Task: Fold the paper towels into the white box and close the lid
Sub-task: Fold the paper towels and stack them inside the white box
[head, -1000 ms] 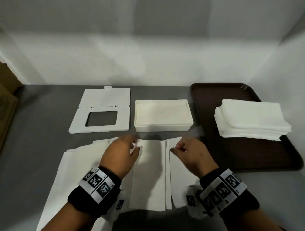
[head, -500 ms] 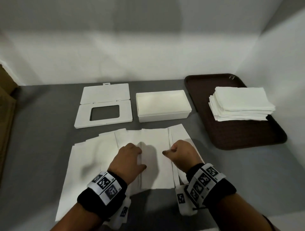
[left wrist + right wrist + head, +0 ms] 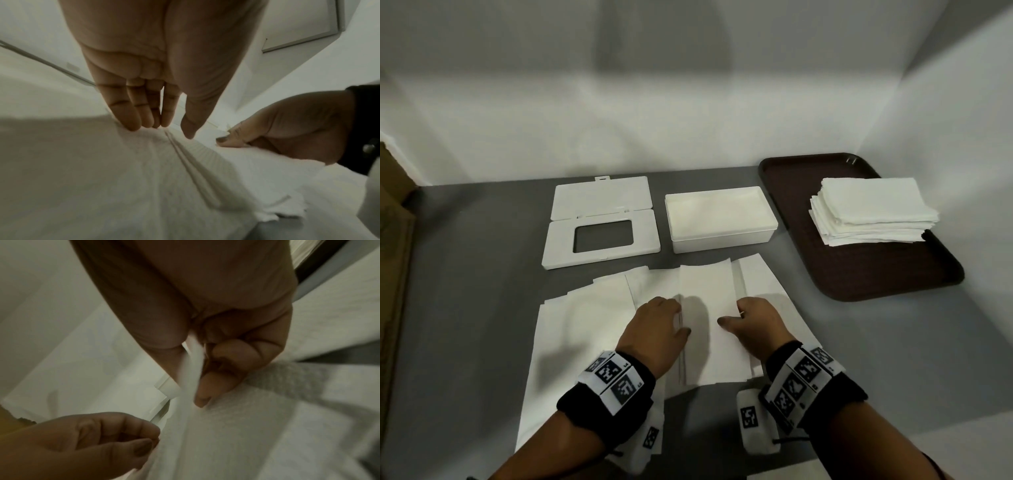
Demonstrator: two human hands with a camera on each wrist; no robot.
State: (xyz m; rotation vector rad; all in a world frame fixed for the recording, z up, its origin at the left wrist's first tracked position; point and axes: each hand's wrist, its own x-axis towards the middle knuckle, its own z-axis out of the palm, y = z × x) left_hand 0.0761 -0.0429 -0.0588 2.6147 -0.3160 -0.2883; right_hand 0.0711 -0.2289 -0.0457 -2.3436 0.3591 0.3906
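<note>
Hands at work over overlapping paper towels (image 3: 599, 329) spread on a grey table (image 3: 465, 274), just in front of the white box (image 3: 720, 219). The left hand (image 3: 654, 329) lies knuckles up on the sheets, its fingers (image 3: 131, 113) close together and nearly straight with their tips pressing down beside a stacked folded edge, thumb extended alongside; it presses but grips nothing. The right hand (image 3: 753, 322) sits to the right of the same narrow folded panel, fingers curled under. The right wrist view shows a thin strip of towel edge pinched between the thumb and the curled fingers (image 3: 236, 353), the index tip touching the sheet below. Both forearms reach in from the near edge, each wrist wrapped in a black band (image 3: 822, 387) carrying square printed markers.

The white box stands open, its top uncovered, at the far side of the towels. Immediately left of the box lies its lid (image 3: 599, 222), flat on the table with its flap swung open and a rectangular window showing the grey surface. To the right of the box, a dark brown tray (image 3: 876, 274) holds a stack of folded towels (image 3: 869, 209). A white wall rises behind the box.
</note>
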